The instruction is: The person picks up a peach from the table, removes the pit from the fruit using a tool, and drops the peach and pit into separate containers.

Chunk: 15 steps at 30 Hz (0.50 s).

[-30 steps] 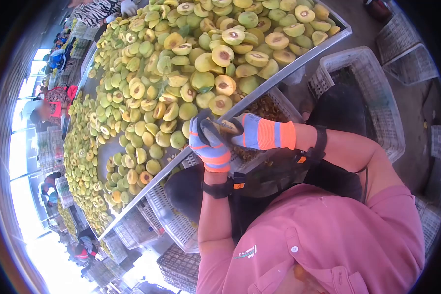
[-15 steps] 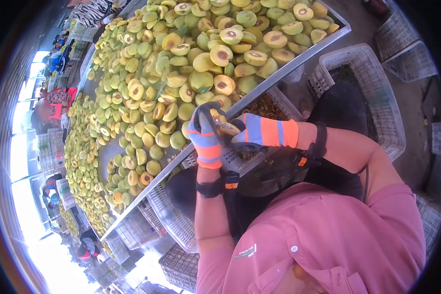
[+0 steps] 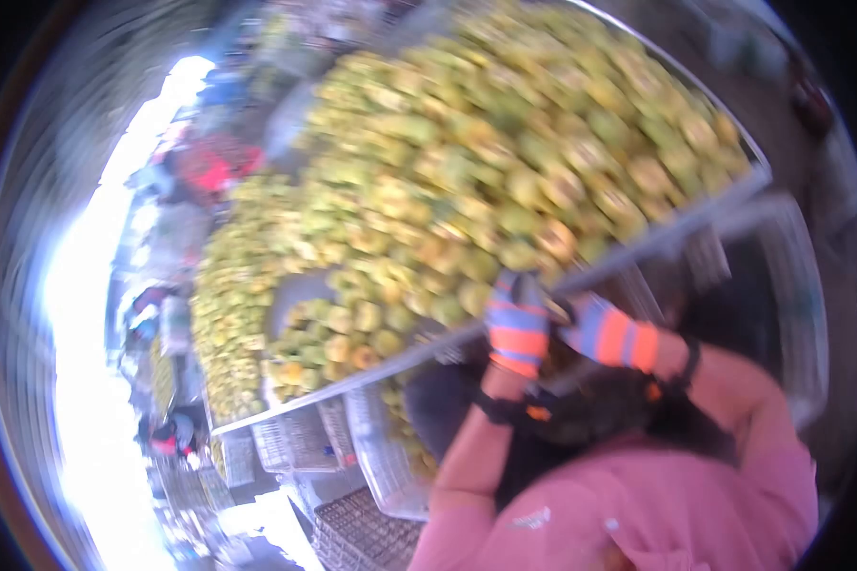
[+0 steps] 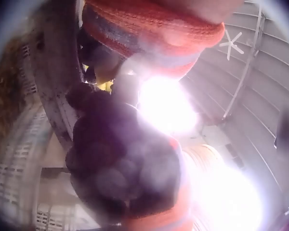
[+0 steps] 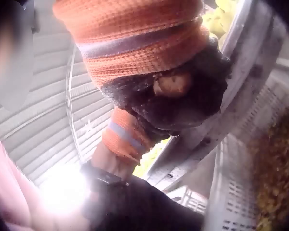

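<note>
Both hands wear grey-blue and orange gloves with dark palms, and meet over the near edge of the sorting table. My left hand (image 3: 517, 328) has its fingers curled round a halved green-yellow stone fruit (image 3: 562, 310), mostly covered by the fingers and blurred. Close against it, my right hand (image 3: 607, 333) is curled in a fist. In the right wrist view a tan, wood-like tool end (image 5: 173, 84) shows within that fist; the rest of the small tool is hidden. Heaped halved fruit (image 3: 486, 181), many with brown stone hollows, covers the table just beyond the hands.
The metal table edge (image 3: 400, 362) runs diagonally in front of the body. Below it stands a white crate (image 5: 233, 187) with brown scraps (image 5: 279, 168). More crates (image 3: 371, 533) stand left, and a large pale crate (image 3: 805, 314) at right. Other people are blurred at far left.
The head view has swung, so table and hands appear further right and lower, blurred. Half a second ago the fruit's cut face and a metal tool tip showed between the hands.
</note>
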Tool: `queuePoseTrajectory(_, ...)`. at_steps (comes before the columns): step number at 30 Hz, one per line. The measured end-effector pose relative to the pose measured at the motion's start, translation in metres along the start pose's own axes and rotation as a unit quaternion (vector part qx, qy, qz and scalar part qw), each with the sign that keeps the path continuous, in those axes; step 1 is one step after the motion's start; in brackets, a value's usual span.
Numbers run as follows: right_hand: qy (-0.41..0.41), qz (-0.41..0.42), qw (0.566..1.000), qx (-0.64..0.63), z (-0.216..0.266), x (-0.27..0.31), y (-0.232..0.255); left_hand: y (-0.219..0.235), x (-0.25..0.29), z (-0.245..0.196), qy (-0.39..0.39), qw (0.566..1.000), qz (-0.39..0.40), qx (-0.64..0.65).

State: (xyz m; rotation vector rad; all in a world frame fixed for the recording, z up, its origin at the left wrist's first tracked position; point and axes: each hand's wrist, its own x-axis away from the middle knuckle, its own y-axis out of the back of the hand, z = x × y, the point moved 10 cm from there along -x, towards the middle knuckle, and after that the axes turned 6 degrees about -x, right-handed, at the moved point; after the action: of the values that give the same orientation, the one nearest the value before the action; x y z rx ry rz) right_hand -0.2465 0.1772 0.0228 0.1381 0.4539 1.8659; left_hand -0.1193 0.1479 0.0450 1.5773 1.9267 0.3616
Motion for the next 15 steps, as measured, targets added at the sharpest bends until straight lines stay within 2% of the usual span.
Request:
queuePoseTrajectory(1,0.027,-0.008,0.988,-0.15,0.0,-0.004,-0.001,-0.008,-0.004,-0.003,0.066,0.99,0.075,0.096)
queuePoseTrajectory(2,-0.097,0.033,0.963,-0.247,-0.019,-0.006,-0.006,-0.006,-0.006,-0.011,0.012,0.992,0.064,0.106)
queuePoseTrajectory(3,-0.233,0.074,0.911,-0.331,-0.034,0.003,-0.014,-0.005,-0.002,-0.024,0.02,0.983,0.062,0.173)
queuePoseTrajectory(4,-0.195,0.086,0.923,-0.322,-0.022,-0.002,-0.01,-0.003,-0.002,-0.027,0.009,0.975,0.04,0.217)
queuePoseTrajectory(6,-0.127,0.098,0.939,-0.305,-0.008,-0.005,-0.005,0.0,0.0,-0.025,0.018,0.967,0.05,0.25)
queuePoseTrajectory(9,-0.088,0.087,0.972,-0.198,-0.009,0.002,-0.006,0.0,0.008,-0.022,0.064,0.958,0.091,0.263)
queuePoseTrajectory(10,-0.078,0.092,0.967,-0.226,-0.007,0.004,-0.01,-0.003,0.01,-0.014,0.073,0.959,0.095,0.258)
queuePoseTrajectory(11,-0.099,0.117,0.958,-0.243,-0.012,0.006,-0.013,-0.005,0.011,-0.008,0.082,0.959,0.099,0.255)
queuePoseTrajectory(13,-0.144,0.169,0.936,-0.274,0.002,0.014,-0.013,-0.001,0.011,-0.014,0.044,0.966,0.111,0.228)
queuePoseTrajectory(15,-0.148,0.173,0.947,-0.227,-0.003,0.02,-0.013,-0.001,0.01,-0.019,0.015,0.975,0.129,0.181)
